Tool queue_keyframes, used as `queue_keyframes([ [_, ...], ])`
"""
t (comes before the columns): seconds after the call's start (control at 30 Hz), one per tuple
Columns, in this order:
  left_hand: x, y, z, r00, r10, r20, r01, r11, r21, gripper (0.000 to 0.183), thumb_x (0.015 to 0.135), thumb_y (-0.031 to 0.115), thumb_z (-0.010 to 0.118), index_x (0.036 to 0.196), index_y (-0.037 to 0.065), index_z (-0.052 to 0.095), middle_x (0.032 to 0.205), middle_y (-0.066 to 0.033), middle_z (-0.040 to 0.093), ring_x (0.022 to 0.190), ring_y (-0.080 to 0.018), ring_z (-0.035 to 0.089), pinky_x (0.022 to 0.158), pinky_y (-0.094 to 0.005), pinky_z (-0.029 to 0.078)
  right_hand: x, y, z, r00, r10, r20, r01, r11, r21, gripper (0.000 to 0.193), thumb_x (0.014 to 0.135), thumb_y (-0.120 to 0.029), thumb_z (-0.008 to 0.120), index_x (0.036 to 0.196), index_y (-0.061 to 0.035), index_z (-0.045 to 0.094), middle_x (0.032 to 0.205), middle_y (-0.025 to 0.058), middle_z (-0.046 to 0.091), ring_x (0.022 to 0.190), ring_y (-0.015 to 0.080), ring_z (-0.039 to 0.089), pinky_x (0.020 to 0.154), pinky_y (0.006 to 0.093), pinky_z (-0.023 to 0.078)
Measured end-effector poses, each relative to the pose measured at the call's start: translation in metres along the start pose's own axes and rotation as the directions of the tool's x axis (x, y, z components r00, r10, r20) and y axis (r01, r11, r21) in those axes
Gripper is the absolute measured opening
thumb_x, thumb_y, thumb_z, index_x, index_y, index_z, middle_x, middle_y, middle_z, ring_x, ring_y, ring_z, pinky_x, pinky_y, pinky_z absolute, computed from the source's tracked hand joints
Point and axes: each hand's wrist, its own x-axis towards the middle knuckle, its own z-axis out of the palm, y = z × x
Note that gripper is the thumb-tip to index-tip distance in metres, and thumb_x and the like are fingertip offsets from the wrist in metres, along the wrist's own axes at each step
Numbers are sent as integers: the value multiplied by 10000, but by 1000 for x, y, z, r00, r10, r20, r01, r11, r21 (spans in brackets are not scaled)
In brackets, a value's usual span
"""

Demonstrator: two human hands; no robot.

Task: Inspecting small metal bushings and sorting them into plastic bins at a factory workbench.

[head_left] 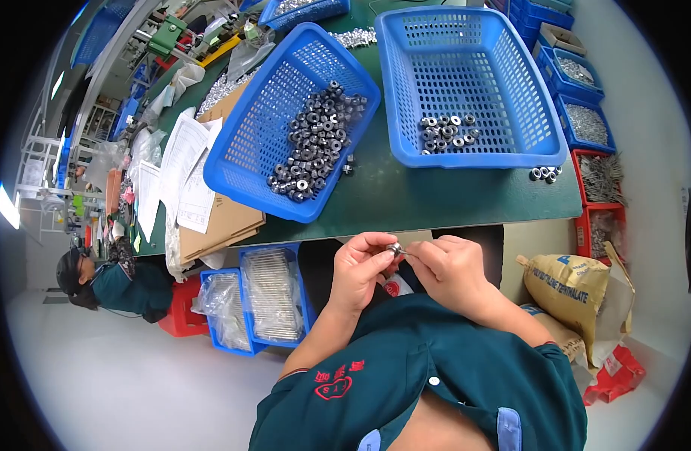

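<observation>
Left grip [354, 275] pinches 1 small metal part [394, 249].

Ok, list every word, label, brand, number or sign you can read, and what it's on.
Wording not copied here; only where it stands:
Upper tan sack: large dark lettering, legible.
Green shirt: red characters and emblem.
White papers: print too small to read.
Red-and-white round mark: too small to read.
Lower sack: lettering partly hidden.

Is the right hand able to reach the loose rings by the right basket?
Likely yes: nothing visible blocks the right hand from the loose rings, though it's busy at the metal piece in the left hand.
</observation>
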Motion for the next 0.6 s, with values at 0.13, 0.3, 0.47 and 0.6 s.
queue_keyframes([
  [0.13, -1, 1, 2, 995, 99, -6, -97, 988, 122, 208, 860, -56, 627, 1067, -37, 630, 955, -116, 677, 799, -163, 649, 777, -287, 540, 0, -2, 5, 996, 94, -13, -90, 979, 182, 78, 842, -64, 663, 785, -35, 619, 657, 98, 655, 582, 223, 659, 512, 317, 495],
  [0.3, 2, 2, 0, 995, 97, -37, -88, 976, 201, 205, 862, -56, 623, 1066, -38, 630, 954, -118, 677, 800, -165, 650, 775, -285, 541, 2, 5, 5, 649, 500, 573, -735, 218, 642, 195, 943, -137, 590, 863, 35, 634, 711, 29, 637, 658, 84, 596, 595, 255, 492],
  [0.47, 6, 4, -3, 998, 49, -38, -46, 997, 69, 209, 838, -56, 619, 1045, -27, 627, 944, -116, 673, 817, -175, 649, 754, -300, 543, 2, 1, 4, 626, 500, 598, -745, 156, 649, 194, 939, -147, 599, 871, 30, 638, 718, 45, 651, 660, 83, 598, 605, 254, 497],
  [0.6, 6, 3, -2, 998, -55, -30, 51, 990, -128, 211, 827, -43, 613, 1035, -3, 612, 963, -113, 656, 823, -189, 649, 748, -307, 539, 0, -7, 2, 856, 449, 257, -516, 707, 483, 136, 896, -136, 654, 864, -4, 642, 672, 112, 658, 608, 160, 651, 548, 291, 495],
])
